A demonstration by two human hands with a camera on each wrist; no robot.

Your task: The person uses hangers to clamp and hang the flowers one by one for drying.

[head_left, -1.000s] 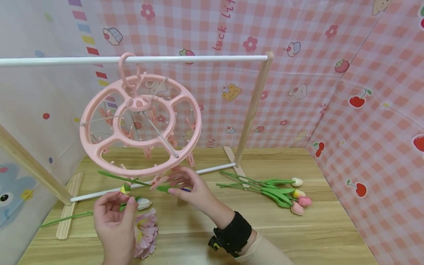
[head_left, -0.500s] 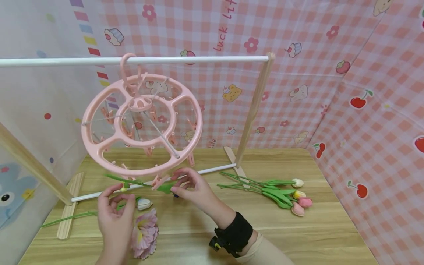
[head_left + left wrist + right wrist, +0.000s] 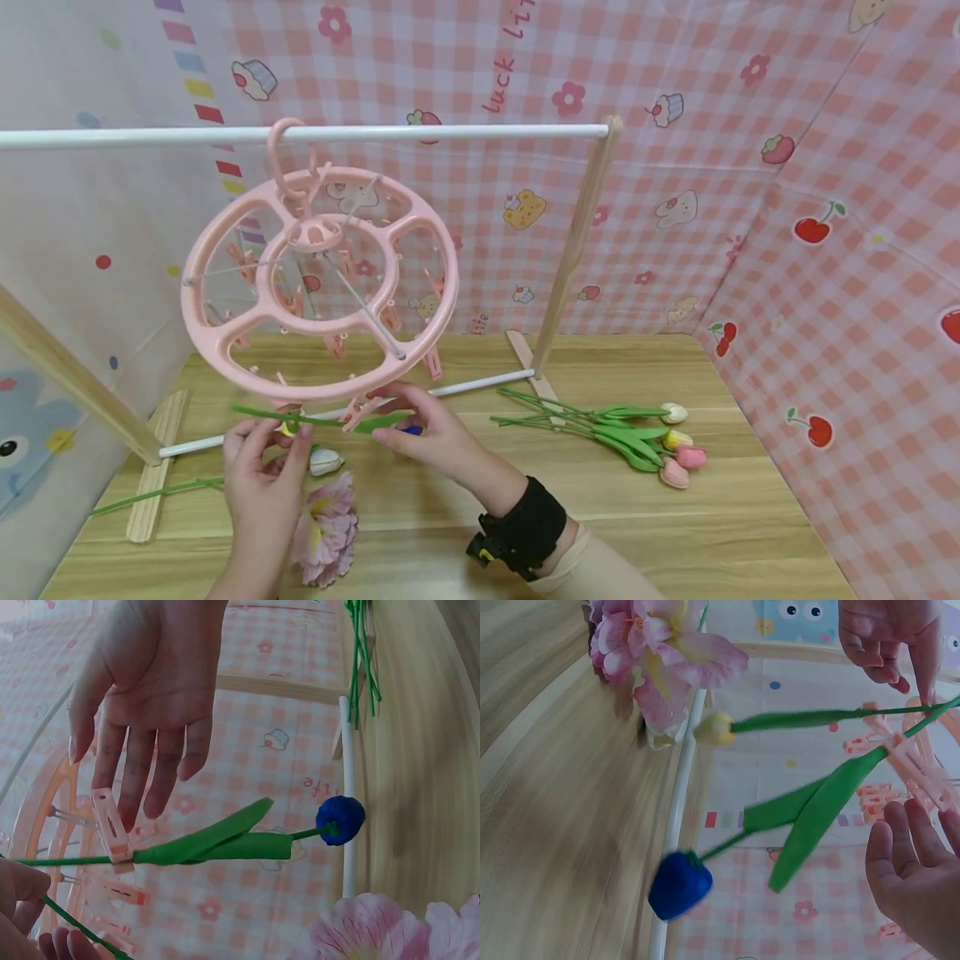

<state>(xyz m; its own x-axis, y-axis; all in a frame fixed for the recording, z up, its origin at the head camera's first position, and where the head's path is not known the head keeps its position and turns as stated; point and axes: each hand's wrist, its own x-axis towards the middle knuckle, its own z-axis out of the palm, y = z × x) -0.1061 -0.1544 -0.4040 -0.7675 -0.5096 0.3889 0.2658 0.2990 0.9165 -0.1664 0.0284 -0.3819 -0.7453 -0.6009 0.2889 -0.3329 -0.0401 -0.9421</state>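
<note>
Head/L-wrist views: R hand [image 3: 442, 437], extended loosely, empty; L hand [image 3: 262, 479], part-curled, hold unclear; blue tulip [image 3: 225, 846] in clip [image 3: 114, 841]. Prob. adjusting; next likely: chk grip.

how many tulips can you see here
7: a blue tulip and a yellow tulip under the hanger, a white tulip by the pink flower, and four in the bunch farther right. More may be hidden.

Hanger [image 3: 315, 236], upper left: smooth plastic, slight gloss. Rod [image 3: 450, 132] across upper frame: smooth, glossy. Post [image 3: 574, 250], right of centre: matt wood, visible grain. Backdrop [image 3: 480, 179]: matt cloth, creased. Large flower [image 3: 332, 533], lower left: ruffled, cloth-like petals.
</note>
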